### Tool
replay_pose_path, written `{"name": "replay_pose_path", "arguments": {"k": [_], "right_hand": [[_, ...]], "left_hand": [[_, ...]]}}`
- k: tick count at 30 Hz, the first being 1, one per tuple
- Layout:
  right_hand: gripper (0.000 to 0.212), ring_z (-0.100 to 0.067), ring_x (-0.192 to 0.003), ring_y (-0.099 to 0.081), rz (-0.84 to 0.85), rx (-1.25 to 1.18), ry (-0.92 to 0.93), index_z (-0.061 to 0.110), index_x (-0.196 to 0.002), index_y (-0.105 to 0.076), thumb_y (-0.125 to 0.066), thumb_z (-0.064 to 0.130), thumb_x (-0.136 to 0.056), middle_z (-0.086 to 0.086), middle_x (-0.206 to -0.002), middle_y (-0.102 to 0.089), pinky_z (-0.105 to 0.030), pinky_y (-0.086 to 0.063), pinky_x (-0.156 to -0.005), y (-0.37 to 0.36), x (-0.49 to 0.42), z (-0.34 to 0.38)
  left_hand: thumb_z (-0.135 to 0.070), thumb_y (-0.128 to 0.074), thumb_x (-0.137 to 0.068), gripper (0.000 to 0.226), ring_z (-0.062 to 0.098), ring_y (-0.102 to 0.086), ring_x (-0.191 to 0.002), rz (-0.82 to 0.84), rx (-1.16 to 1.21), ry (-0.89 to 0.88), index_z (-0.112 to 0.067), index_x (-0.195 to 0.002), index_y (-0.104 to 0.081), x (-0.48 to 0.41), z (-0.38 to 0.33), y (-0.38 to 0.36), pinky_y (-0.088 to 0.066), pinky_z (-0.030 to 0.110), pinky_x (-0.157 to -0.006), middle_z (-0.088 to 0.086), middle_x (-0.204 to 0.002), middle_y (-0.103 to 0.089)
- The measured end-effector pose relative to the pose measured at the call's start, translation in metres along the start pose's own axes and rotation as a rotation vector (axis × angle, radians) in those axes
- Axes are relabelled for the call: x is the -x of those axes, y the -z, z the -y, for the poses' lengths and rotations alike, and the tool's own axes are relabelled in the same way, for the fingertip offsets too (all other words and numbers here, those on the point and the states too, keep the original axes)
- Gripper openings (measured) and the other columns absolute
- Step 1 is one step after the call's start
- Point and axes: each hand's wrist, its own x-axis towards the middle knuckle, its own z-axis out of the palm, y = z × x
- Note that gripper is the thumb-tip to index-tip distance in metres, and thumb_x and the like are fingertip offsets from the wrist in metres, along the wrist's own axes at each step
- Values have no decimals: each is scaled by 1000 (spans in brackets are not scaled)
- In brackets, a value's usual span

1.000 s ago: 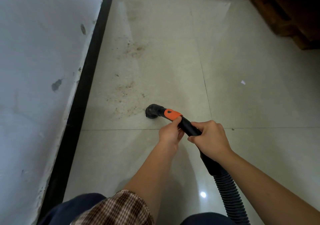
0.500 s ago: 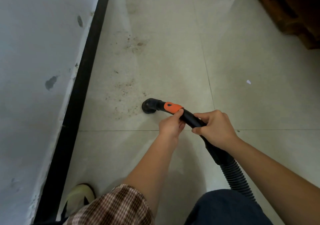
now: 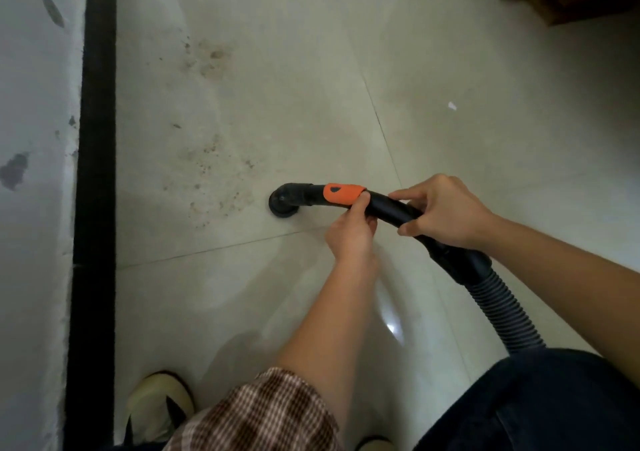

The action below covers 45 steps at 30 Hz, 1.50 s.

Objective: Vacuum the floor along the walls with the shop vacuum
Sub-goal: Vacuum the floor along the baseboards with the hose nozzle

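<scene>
Item: vacuum nozzle, flat on the floor at the edge of a dirt patch, near the black skirting; left hand pinches the pipe at its orange collar, probably to steer; right hand wraps the pipe behind, carrying the hose

Shop vacuum wand angled down to tiled floor.
Black, orange collar; round nozzle touching tile beside dirt patch; ribbed hose behind.

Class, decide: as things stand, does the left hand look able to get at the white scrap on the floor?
Probably not: the left hand pinches the vacuum wand, and that wand and the right hand lie between it and the white scrap.
</scene>
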Motion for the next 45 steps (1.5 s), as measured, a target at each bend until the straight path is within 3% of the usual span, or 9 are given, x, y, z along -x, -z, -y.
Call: {"name": "replay_pose_path", "arguments": {"k": [2,11,15,20,27,35,40,45], "right_hand": [[61,-8,-74,-68,3,-18,-10,28,-123,-69,-85,14,-67,4,-84,-77,-27,-54,-73,3,7,-5],[56,-15,-74,-70,23,-61,-13,42,-109,-70,-86,13,-64,6,-73,-76,-35,-59,-75,2,15,-13],[60,-13,-75,-68,5,-54,-11,33,-122,-69,-86,17,-67,3,-77,-75,-35,-58,-76,-8,4,-4],[59,-15,-76,-69,-11,-66,19,31,-123,-69,-84,16,-68,0,-80,-76,-29,-57,-74,-15,-10,11],[59,-17,-78,-69,-21,-65,66,31,-123,-69,-84,16,-68,-3,-83,-76,-33,-58,-76,-22,-23,33],[57,-18,-76,-68,9,6,114,29,-123,-69,-83,18,-69,-3,-82,-75,-35,-58,-74,-21,-33,49],[60,-14,-73,-66,18,30,101,31,-125,-67,-83,18,-69,-1,-82,-75,-28,-53,-68,-22,-30,52],[53,-18,-76,-68,26,20,97,30,-118,-72,-83,14,-68,1,-80,-76,-33,-57,-74,-24,-25,57]], "left_hand": [[-13,-75,-83,8,9,-71,-70,-22,3,7,-9,-81,-69,8,6,-2,-53,20,-68,2,-73,-73],[-13,-75,-83,7,10,-73,-75,-36,59,-7,-11,-79,-70,21,19,2,-55,21,-73,-2,-72,-75],[-14,-74,-84,6,11,-73,-82,-2,26,-11,-10,-86,-71,9,5,6,-55,22,-80,2,-84,-76],[-14,-73,-85,8,6,-72,-73,21,-9,-24,-9,-88,-69,-6,-16,11,-55,15,-69,5,-88,-75],[-14,-71,-87,11,5,-70,-82,64,-27,-22,-6,-92,-67,-22,-42,18,-54,20,-79,1,-91,-72],[-15,-68,-89,8,8,-68,-80,76,-9,-18,-9,-94,-66,-25,-57,22,-52,19,-74,6,-94,-72],[-15,-69,-89,10,9,-69,-81,53,30,-12,-7,-95,-67,-16,-54,26,-53,17,-70,7,-94,-72],[-14,-70,-88,13,10,-70,-84,20,90,-19,-6,-98,-68,-8,-53,31,-54,17,-70,8,-97,-73]]}}
